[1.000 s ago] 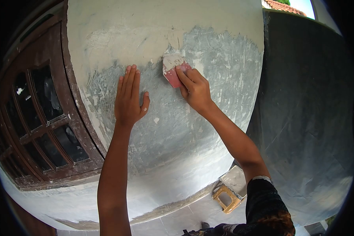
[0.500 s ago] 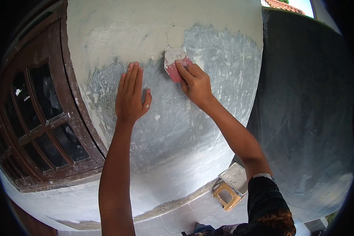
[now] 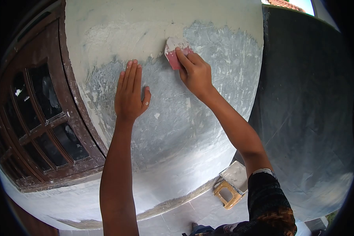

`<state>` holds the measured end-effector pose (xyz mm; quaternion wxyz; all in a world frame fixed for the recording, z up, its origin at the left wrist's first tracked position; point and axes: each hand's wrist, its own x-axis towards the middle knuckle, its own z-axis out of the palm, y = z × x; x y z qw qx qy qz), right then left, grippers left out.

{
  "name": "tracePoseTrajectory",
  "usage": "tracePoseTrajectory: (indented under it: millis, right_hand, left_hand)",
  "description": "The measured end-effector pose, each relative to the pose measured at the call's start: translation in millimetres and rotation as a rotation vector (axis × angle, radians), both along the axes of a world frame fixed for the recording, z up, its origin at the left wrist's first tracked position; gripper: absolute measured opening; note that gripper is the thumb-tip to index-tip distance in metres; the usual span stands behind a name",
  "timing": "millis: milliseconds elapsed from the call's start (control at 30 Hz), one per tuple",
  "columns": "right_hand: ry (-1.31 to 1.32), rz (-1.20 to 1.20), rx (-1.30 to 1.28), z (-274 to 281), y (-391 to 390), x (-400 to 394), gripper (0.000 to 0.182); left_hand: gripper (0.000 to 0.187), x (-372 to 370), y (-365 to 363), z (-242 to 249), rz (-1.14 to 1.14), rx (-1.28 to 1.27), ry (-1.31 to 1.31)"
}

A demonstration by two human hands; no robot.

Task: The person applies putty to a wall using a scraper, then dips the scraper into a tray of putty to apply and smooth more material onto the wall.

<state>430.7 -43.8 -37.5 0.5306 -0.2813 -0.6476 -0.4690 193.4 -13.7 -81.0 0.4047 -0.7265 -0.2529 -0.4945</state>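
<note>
My right hand (image 3: 196, 74) grips a pinkish-red putty scraper (image 3: 174, 59), its upper part smeared with pale filler. The scraper lies against the wall (image 3: 165, 129), at the border between the cream-coated upper part and the bare grey patch. To its left, my left hand (image 3: 129, 92) is laid flat on the grey patch, fingers stretched upward and thumb apart, with nothing in it. A white speck shows on that thumb. Part of the scraper is hidden behind my right fingers.
At the left is a brown wooden window (image 3: 47, 122) with dark panes. A yellowish stool (image 3: 227, 194) stands on the tiled floor (image 3: 181, 216), with a tray of pale filler (image 3: 236, 175) on it. A dark panel (image 3: 306, 110) rises at the right.
My right hand has moved the scraper slightly up along the wall, over the border of the cream coat. My left hand stays nearly in place.
</note>
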Motion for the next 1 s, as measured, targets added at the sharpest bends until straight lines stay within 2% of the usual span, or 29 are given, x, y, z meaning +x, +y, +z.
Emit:
tracePoseTrajectory:
  millis: [67,133,233,333,433,500,567,633,700,767,800,833,900,1000]
  right_hand:
    - [0.028,-0.028,0.048,28.9,15.3,10.1,0.061]
    - [0.004,-0.150,0.053,34.9,30.8,17.5,0.058]
    - [-0.001,-0.155,-0.074,-24.1,30.7,15.2,0.056]
    - [-0.078,-0.016,-0.249,-75.9,4.6,6.7,0.059]
    - [0.012,0.056,-0.154,-27.4,-7.2,6.5,0.061]
    - [0.088,0.003,-0.033,16.3,2.4,10.7,0.059]
    - [0.047,-0.094,0.038,38.7,19.4,17.0,0.054]
    - [0.036,-0.134,-0.028,18.5,25.9,12.9,0.051]
    - [-0.016,-0.185,-0.135,-24.7,21.6,4.1,0.048]
    - [-0.093,-0.062,-0.203,-69.8,5.5,-8.6,0.053]
    - [-0.084,0.010,-0.251,-70.7,-5.8,-11.3,0.056]
    - [-0.075,0.084,-0.298,-64.1,-17.7,-13.1,0.059]
    - [0.055,0.077,-0.180,-24.0,-11.9,-5.8,0.062]
    - [0.136,-0.043,-0.040,32.3,8.3,9.1,0.051]
  left_hand:
    - [0.066,0.2,0.9,0.8,0.003,0.007,0.003]
    - [0.066,-0.1,1.1,0.5,0.015,0.004,0.000]
    - [0.067,-0.1,1.4,0.7,0.019,0.007,0.004]
    - [0.067,0.7,1.5,0.3,0.024,0.008,0.011]
    - [0.066,1.3,1.4,0.3,0.024,0.001,0.010]
    - [0.066,0.5,3.1,-0.2,0.021,0.002,0.012]
    - [0.065,0.4,3.6,0.4,0.018,0.007,0.014]
    - [0.065,0.4,2.5,0.4,0.011,0.019,0.011]
    - [0.065,0.4,1.9,1.4,0.012,0.014,0.013]
    - [0.065,1.0,0.7,-0.2,0.013,0.007,0.008]
    - [0.065,1.2,0.7,0.2,0.014,0.012,0.008]
    - [0.065,1.0,0.9,0.8,0.017,0.016,0.009]
    - [0.065,0.4,1.0,1.1,0.018,0.014,0.008]
    - [0.064,0.7,1.7,0.4,0.016,0.012,0.008]
